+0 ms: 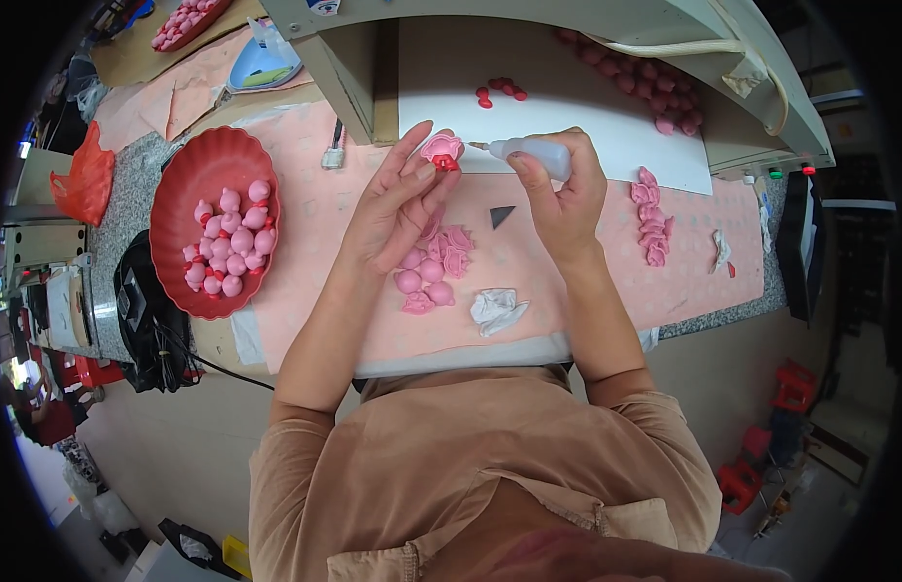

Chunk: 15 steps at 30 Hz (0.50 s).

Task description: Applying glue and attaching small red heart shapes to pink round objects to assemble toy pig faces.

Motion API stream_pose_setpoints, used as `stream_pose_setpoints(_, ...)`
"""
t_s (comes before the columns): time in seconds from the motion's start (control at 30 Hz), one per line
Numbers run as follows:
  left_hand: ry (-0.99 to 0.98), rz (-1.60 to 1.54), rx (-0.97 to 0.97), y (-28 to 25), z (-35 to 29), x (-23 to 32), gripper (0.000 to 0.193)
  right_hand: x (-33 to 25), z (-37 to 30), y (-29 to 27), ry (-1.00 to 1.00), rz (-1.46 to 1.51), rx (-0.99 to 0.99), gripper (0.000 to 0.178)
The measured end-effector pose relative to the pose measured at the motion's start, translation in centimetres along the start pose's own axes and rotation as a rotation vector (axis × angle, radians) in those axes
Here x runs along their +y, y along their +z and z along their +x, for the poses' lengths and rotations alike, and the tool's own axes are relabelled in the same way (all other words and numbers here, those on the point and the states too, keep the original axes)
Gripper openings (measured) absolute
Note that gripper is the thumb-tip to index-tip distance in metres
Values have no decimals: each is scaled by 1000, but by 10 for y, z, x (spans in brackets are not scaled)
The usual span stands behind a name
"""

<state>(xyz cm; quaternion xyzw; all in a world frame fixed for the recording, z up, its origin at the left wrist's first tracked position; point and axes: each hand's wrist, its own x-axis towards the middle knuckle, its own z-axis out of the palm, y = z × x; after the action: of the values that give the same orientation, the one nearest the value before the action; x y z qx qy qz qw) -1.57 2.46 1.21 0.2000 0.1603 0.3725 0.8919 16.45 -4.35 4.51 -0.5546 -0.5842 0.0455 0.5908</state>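
In my left hand (393,199) I hold a small pink figure part (441,147) with a red piece at its lower end, pinched between the fingers. My right hand (572,194) is wrapped round a translucent squeeze bottle (538,155). The bottle's thin nozzle points left, close to the pink part; whether it touches I cannot tell. Below my hands lie pink balls (422,276) and wavy-edged pink pieces (456,250) in a loose cluster. A crumpled white tissue (499,310) and a small dark grey triangle (502,215) lie to their right.
A red scalloped bowl (164,242) of pink round figures stands at left. Under the grey hood (606,29) a white sheet (436,92) bears small red pieces (501,91) and many pink balls (635,78). More wavy pink pieces (653,218) form a row at right. A brush (333,150) lies left.
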Motion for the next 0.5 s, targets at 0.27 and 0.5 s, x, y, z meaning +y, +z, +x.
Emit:
stream_pose_setpoints(0.27, 12, 27, -7, 2, 0, -1, 51, 1, -2, 1, -26, -5, -16, 25)
stream_pose_setpoints(0.5, 27, 26, 8, -1, 1, -1, 51, -1, -2, 1, -50, -10, -55, 26)
